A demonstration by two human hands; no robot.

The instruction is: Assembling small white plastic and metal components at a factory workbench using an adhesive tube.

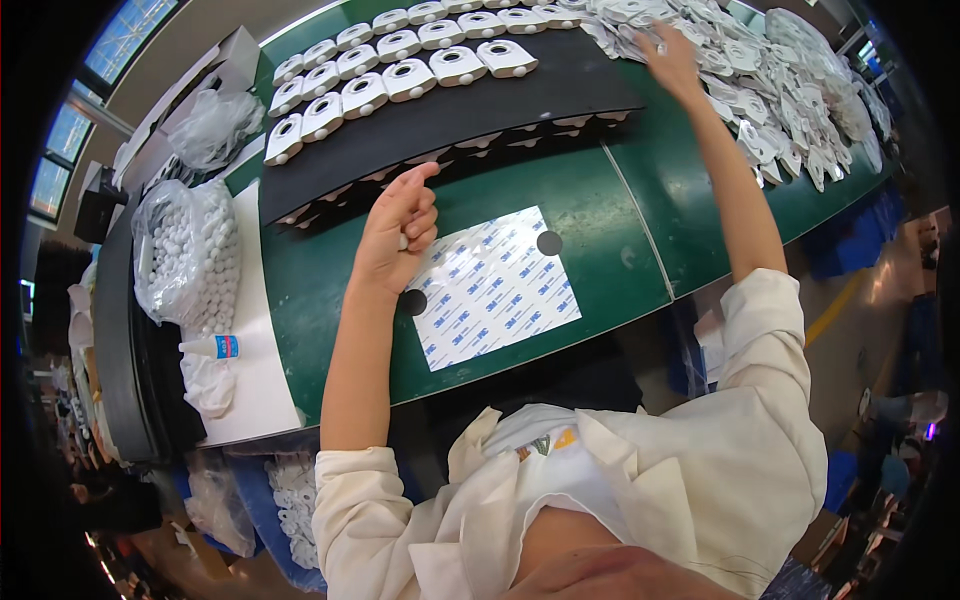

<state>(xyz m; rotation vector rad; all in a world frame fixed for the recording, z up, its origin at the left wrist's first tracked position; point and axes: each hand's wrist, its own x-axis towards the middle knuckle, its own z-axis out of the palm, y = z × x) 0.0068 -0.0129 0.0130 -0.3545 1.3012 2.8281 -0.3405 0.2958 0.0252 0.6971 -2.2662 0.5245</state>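
Observation:
My left hand [398,232] is curled into a loose fist over the green table [600,215], with a small white piece between its fingers. It hovers at the near edge of a black tray [440,125] that carries rows of white plastic parts [400,75] with round holes. My right hand [668,58] reaches far out to the right, its fingers on a heap of loose white plastic parts [790,90]. Whether it grips one I cannot tell. A white printed sheet [495,285] with two black discs lies just below my left hand.
A clear bag of small white balls [190,255] sits on a white board [255,370] at the left, beside a small glue bottle [212,347]. Another plastic bag [212,125] and a cardboard box [225,60] lie behind it. More bags are under the table's left end.

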